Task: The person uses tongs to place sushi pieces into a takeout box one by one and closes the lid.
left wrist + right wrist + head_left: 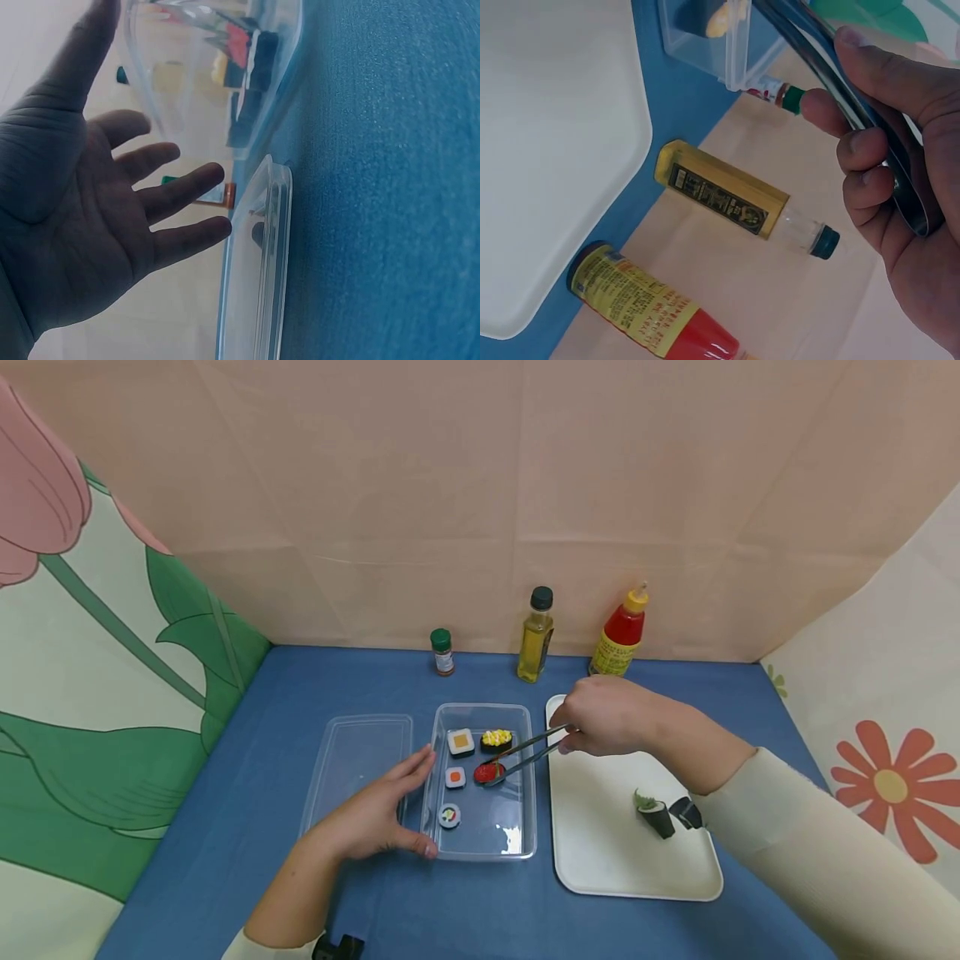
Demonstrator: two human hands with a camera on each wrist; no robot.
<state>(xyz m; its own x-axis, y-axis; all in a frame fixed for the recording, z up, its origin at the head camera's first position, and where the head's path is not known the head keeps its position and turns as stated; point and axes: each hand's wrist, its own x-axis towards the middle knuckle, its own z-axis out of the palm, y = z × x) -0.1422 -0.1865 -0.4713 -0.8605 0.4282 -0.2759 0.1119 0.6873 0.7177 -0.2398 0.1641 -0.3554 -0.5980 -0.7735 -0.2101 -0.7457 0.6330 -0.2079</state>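
— The red sushi piece [487, 772], do you see it? It sits in the clear plastic box [525, 847], near the middle, and the tips of the metal tongs [525, 753] are pinching it.

— Yes. It is small and bright red on top, with a dark band round it. Who holds the tongs?

— The right hand [607, 717]. Its fingers are curled round the tongs' handles, above the left edge of the white tray [600, 860].

— And the left hand [375, 814]?

— It is open, with the fingers out straight. It rests against the left wall of the box, with the thumb by the box's near left corner.

— What else is in the box?

— Five pieces in all. A yellow corn one [496, 739] and a white square one with an orange top [461, 742] lie at the far end. A small white one with an orange middle [455, 777] is just left of the red one. A round roll [449, 816] lies nearer the front.

— And the tray?

— Two dark rolls: one with green on top [654, 814] and one plain dark one [686, 812], side by side near the tray's right edge.

— Anything else on the blue table [225, 827]?

— One clear lid [356, 760] lies flat, left of the box. Three bottles stand along the far edge: a little spice jar with a green cap [442, 652], a bottle of yellow oil [536, 635] and a red sauce bottle [620, 635].
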